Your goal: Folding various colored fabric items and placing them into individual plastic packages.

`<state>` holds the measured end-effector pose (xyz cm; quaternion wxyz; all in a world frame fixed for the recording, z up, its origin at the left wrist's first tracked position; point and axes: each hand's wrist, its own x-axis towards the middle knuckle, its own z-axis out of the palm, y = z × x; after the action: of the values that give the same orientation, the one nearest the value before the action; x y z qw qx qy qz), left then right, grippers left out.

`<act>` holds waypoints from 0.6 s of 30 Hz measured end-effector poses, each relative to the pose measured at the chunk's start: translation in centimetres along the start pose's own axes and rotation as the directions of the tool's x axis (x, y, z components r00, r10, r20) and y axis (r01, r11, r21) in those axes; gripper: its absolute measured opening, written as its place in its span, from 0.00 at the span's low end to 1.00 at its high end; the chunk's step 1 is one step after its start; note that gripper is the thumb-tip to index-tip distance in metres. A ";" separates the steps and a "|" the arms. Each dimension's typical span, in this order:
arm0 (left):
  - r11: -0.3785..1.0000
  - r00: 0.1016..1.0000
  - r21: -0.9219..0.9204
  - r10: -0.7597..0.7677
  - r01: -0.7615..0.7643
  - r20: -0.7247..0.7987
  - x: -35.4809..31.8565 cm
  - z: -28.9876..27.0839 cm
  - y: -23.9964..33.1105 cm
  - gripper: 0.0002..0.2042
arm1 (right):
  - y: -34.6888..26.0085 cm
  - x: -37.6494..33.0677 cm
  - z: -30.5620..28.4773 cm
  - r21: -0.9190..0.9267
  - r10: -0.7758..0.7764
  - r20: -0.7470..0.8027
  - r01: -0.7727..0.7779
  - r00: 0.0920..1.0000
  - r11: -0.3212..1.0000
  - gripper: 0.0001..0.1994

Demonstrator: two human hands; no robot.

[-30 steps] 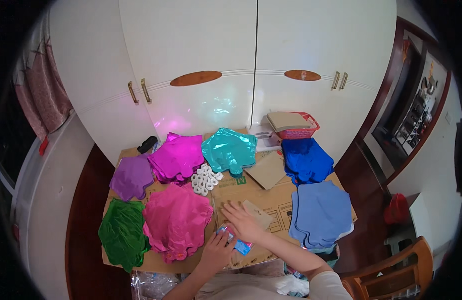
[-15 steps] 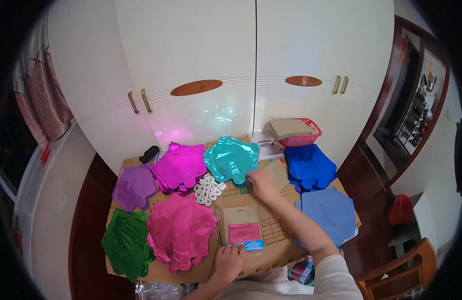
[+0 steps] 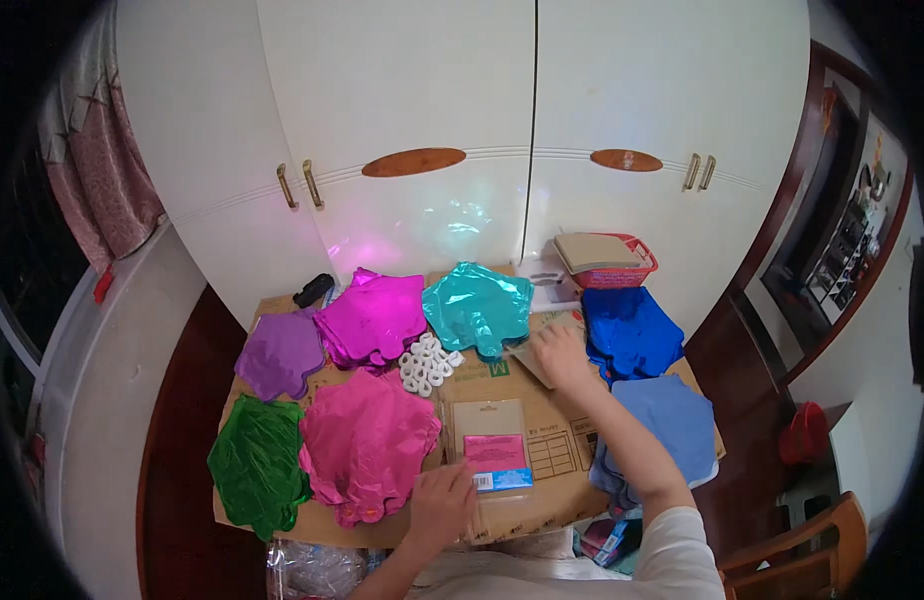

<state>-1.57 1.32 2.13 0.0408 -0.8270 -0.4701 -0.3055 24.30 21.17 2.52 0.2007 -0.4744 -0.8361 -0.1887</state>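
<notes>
My right hand [image 3: 562,357] is closed, its fingers bent over a flat tan card [image 3: 532,364] right of the teal foil stack [image 3: 477,308]. The hand partly covers the card. My left hand [image 3: 444,503] lies with fingers stretched out at the lower left edge of a clear flat package [image 3: 489,421]. Inside that package are a tan backing, a pink panel [image 3: 494,450] and a blue strip [image 3: 504,481]. Left of my left hand spreads a pink foil stack [image 3: 367,445]. White rings [image 3: 429,365] lie in a cluster above it.
Purple [image 3: 277,352], magenta [image 3: 372,315], green [image 3: 257,468] and blue [image 3: 632,332] foil stacks lie around the cardboard-covered table [image 3: 552,510]. A pale blue stack [image 3: 664,425] sits by my right forearm. Behind stands a red basket [image 3: 622,272] with tan sheets [image 3: 592,251], before white cabinets [image 3: 402,90].
My right hand has moved right from the teal foil's lower corner, and the tan card shows beneath it. My left hand has slid left off the package's blue strip. The view has shifted slightly.
</notes>
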 end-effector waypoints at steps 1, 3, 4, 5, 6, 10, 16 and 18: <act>0.999 0.998 0.040 -0.027 0.029 -0.056 0.3 -0.8 0.0 0.14 | -2.2 -0.1 -2.5 0.076 -0.016 -0.011 0.017 1.000 0.997 0.05; 0.994 0.992 0.093 -0.041 0.052 -0.123 1.2 -2.4 0.6 0.15 | -6.2 -1.6 -6.4 0.103 -0.295 0.167 0.281 0.941 0.954 0.07; 0.995 0.992 0.100 -0.015 0.027 -0.123 2.1 -2.9 1.1 0.16 | -7.6 -3.1 -7.5 0.193 -0.348 0.092 0.326 0.933 0.925 0.08; 0.994 0.992 0.113 0.011 0.003 -0.123 2.4 -3.2 1.3 0.16 | -8.9 -4.3 -8.2 0.281 -0.393 0.006 0.375 0.920 0.883 0.09; 0.996 0.999 0.085 0.027 -0.024 -0.029 1.8 -3.0 1.0 0.15 | -9.9 -5.1 -8.7 0.335 -0.380 -0.010 0.361 0.925 0.870 0.09; 0.998 0.988 -0.041 0.042 -0.036 0.148 -2.2 -2.5 -0.8 0.11 | -12.6 -7.9 -8.5 0.533 -0.243 -0.051 0.232 0.969 0.814 0.09; 0.974 0.988 -0.206 -0.063 0.092 0.144 -5.1 -1.9 -0.5 0.09 | -13.8 -11.6 -5.2 0.662 -0.249 0.055 0.152 0.967 0.734 0.13; 0.969 0.983 -0.218 -0.083 0.118 0.163 -6.0 -1.8 -0.8 0.10 | -14.0 -11.2 -5.5 0.633 -0.205 0.046 0.131 0.978 0.763 0.14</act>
<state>-5.23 -3.37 0.18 -0.1057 -0.8224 -0.4751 -0.2946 18.22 3.62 -0.29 0.2818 -0.3136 -0.9002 0.1096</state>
